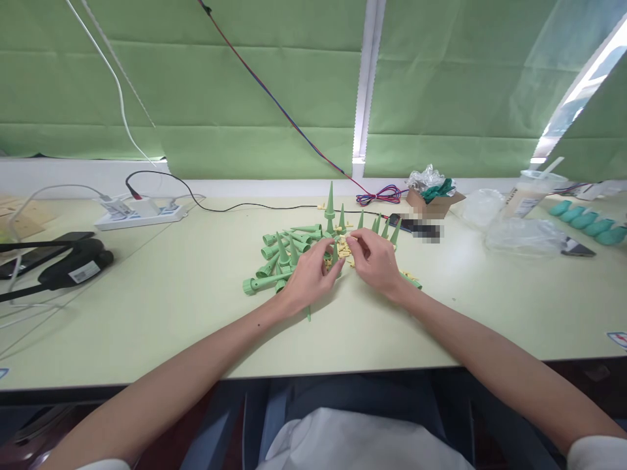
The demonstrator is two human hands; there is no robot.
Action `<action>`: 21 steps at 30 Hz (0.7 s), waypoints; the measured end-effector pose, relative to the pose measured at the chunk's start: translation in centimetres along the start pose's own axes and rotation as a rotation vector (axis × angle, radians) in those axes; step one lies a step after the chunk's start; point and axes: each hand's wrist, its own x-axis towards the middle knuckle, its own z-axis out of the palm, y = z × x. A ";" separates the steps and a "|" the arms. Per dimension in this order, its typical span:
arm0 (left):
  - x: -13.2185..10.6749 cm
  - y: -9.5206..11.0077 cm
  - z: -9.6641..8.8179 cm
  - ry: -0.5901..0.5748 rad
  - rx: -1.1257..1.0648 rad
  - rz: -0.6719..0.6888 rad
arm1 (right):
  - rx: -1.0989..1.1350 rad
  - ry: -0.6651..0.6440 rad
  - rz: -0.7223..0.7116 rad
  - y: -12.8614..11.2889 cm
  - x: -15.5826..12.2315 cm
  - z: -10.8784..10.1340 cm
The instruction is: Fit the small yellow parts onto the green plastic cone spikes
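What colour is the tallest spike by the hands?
The spike is green; the head view shows it best.

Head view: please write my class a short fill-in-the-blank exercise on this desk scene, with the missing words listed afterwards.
1. The pointed pieces on the desk are coloured ____.
2. Between the left hand and the right hand lie small pieces coloured ____.
3. The power strip lies on the person's ____ side.
4. Out of the cup sticks a ____.

Missing words: green; yellow; left; straw.

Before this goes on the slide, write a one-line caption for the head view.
Both hands close together among green spikes and small yellow pieces on a pale table.
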 end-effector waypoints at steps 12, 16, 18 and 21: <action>0.4 -0.1 -0.2 0.000 -0.102 -0.104 | -0.009 -0.136 0.032 0.4 0.0 0.3; 0.6 0.4 -0.7 0.103 -0.256 -0.176 | -0.002 -0.167 0.024 0.4 0.1 0.3; 0.7 0.5 -0.8 0.135 -0.337 -0.176 | -0.005 -0.192 0.006 0.5 0.0 0.4; 0.8 0.4 -0.9 0.163 -0.389 -0.165 | -0.006 -0.230 -0.018 0.6 -0.1 0.5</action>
